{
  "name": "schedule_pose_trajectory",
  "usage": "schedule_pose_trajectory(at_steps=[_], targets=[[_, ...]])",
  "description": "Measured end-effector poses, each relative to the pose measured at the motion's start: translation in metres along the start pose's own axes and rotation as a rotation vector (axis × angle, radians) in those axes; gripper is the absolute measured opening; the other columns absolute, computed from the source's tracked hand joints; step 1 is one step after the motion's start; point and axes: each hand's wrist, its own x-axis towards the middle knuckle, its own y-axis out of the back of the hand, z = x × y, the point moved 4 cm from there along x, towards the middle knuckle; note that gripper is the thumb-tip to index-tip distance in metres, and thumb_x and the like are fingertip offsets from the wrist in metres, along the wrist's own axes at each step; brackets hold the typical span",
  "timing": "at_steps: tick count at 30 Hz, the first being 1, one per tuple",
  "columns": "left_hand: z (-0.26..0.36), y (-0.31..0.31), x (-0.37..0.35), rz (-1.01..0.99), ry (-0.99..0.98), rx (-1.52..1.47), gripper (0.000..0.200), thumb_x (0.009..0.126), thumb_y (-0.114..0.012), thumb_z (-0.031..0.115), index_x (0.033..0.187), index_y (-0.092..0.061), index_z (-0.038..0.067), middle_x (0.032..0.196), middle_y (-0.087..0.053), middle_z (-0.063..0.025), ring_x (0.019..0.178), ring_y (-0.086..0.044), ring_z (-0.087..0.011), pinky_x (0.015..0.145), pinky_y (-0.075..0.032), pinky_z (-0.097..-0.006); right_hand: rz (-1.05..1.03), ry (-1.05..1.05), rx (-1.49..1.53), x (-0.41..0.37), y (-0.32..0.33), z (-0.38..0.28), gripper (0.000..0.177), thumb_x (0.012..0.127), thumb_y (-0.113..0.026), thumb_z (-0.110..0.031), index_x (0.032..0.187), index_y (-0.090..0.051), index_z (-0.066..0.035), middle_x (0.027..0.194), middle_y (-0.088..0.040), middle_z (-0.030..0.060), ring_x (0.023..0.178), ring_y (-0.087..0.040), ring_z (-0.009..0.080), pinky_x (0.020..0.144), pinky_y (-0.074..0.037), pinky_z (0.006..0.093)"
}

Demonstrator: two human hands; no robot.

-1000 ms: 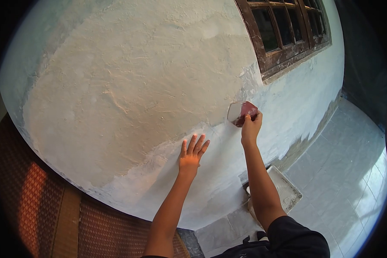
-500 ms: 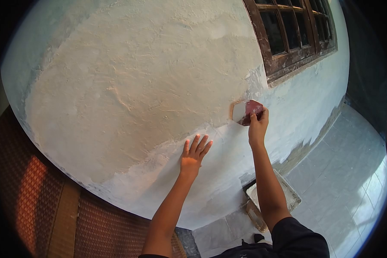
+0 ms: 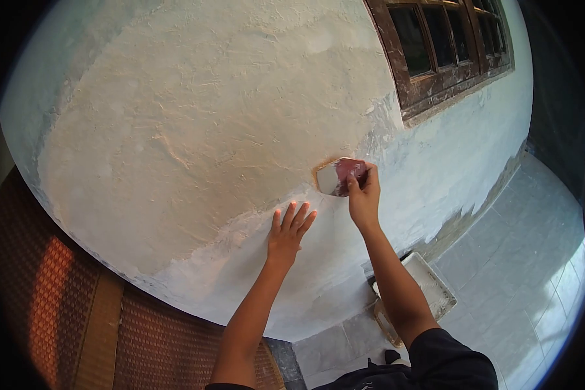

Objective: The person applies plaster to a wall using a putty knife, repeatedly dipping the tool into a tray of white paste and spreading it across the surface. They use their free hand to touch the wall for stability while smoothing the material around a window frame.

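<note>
In the head view my right hand point(image 3: 364, 203) pinches a flat putty spreader point(image 3: 331, 179), dark red near my fingers and coated pale grey toward its left edge. The spreader lies against the wall point(image 3: 195, 117), at the border between a rough beige plaster patch and a smoother whitish band. To the left and slightly lower, my left hand point(image 3: 284, 239) has its fingers spread, apparently resting on the whitish band, with nothing in it. The wall surface behind the spreader is hidden.
A brown wooden window frame point(image 3: 435, 88) with dark panes is at the upper right. On the grey tiled floor point(image 3: 494, 260) stands a whitish, smeared tray point(image 3: 443, 292), partly behind my right forearm. Woven brown matting point(image 3: 169, 344) lies at the lower left.
My right hand and the spreader have moved left along the wall, closer to my left hand. My left hand has shifted only slightly left.
</note>
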Motion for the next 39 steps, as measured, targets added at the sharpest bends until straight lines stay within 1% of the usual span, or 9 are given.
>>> schedule_pose_trajectory(at_steps=[4,8,14,17,20,25,30,35,39], targets=[[0.001,-0.006,-0.002,0.006,-0.003,-0.029,0.121,0.060,-0.077,0.052,0.152,-0.003,0.026,0.159,0.001,-0.0049,0.146,0.000,-0.0326,0.115,-0.001,-0.0580,0.021,0.050,-0.092,-0.001,0.002,0.013,0.025,0.085,-0.053,0.004,0.110,-0.050,0.001,0.098,-0.060,0.0128,0.091,-0.060,0.0186,0.082,-0.047,0.0299],[0.001,-0.005,-0.001,0.010,0.020,0.010,0.125,0.059,-0.076,0.055,0.151,0.003,0.026,0.159,0.006,-0.0028,0.146,0.005,-0.0300,0.116,0.002,-0.0555,0.323,-0.099,0.042,0.015,0.051,0.026,0.023,0.088,-0.052,0.000,0.110,-0.049,0.003,0.098,-0.060,0.0130,0.091,-0.058,0.0189,0.083,-0.047,0.0313],[0.002,-0.006,0.000,-0.052,0.021,-0.025,0.122,0.061,-0.076,0.055,0.151,0.002,0.027,0.159,0.009,-0.0014,0.146,0.006,-0.0295,0.115,0.003,-0.0557,0.081,0.099,-0.035,0.017,0.006,-0.008,0.027,0.085,-0.051,0.003,0.112,-0.048,0.002,0.099,-0.060,0.0164,0.091,-0.059,0.0217,0.083,-0.046,0.0323],[0.000,-0.007,-0.004,-0.040,0.025,-0.028,0.123,0.060,-0.077,0.054,0.151,0.002,0.028,0.159,0.007,-0.0011,0.146,0.005,-0.0296,0.116,0.003,-0.0558,0.241,-0.015,-0.144,0.033,0.030,0.009,0.030,0.085,-0.052,0.002,0.114,-0.048,0.003,0.100,-0.061,0.0166,0.090,-0.060,0.0228,0.083,-0.046,0.0332],[0.001,-0.006,-0.003,-0.019,0.031,-0.045,0.124,0.058,-0.079,0.052,0.151,0.001,0.029,0.159,0.005,-0.0011,0.146,0.003,-0.0295,0.116,0.002,-0.0555,0.349,-0.174,0.053,0.035,0.061,0.014,0.026,0.085,-0.051,0.003,0.111,-0.049,0.001,0.102,-0.059,0.0119,0.091,-0.058,0.0183,0.081,-0.047,0.0309],[0.002,-0.010,-0.003,-0.015,0.040,-0.067,0.124,0.057,-0.080,0.051,0.151,-0.001,0.030,0.159,0.005,0.0000,0.146,0.002,-0.0280,0.116,0.001,-0.0549,-0.013,0.035,-0.028,0.025,0.021,-0.003,0.028,0.085,-0.052,0.005,0.113,-0.049,0.001,0.097,-0.061,0.0122,0.088,-0.058,0.0178,0.079,-0.047,0.0297],[0.000,-0.005,-0.003,0.015,0.041,-0.065,0.125,0.056,-0.080,0.052,0.151,-0.002,0.030,0.159,0.004,0.0003,0.146,0.002,-0.0277,0.116,0.000,-0.0551,0.219,-0.133,-0.003,0.040,0.064,0.027,0.027,0.085,-0.051,0.005,0.112,-0.050,0.002,0.098,-0.060,0.0117,0.089,-0.058,0.0167,0.080,-0.048,0.0294],[0.001,-0.008,-0.004,-0.006,0.034,-0.070,0.124,0.056,-0.079,0.053,0.151,-0.004,0.030,0.159,0.004,-0.0008,0.146,0.001,-0.0282,0.116,0.000,-0.0553,0.016,0.002,-0.027,0.033,0.038,0.001,0.028,0.084,-0.054,0.006,0.111,-0.050,0.000,0.096,-0.059,0.0104,0.086,-0.058,0.0164,0.078,-0.048,0.0296],[0.001,-0.007,-0.005,0.009,0.019,-0.167,0.118,0.059,-0.082,0.044,0.151,-0.010,0.028,0.159,0.000,-0.0039,0.145,-0.002,-0.0332,0.114,-0.009,-0.0597,0.163,-0.052,-0.084,0.047,0.057,0.013,0.026,0.086,-0.053,0.005,0.111,-0.050,0.001,0.095,-0.061,0.0113,0.086,-0.059,0.0172,0.078,-0.048,0.0304]])
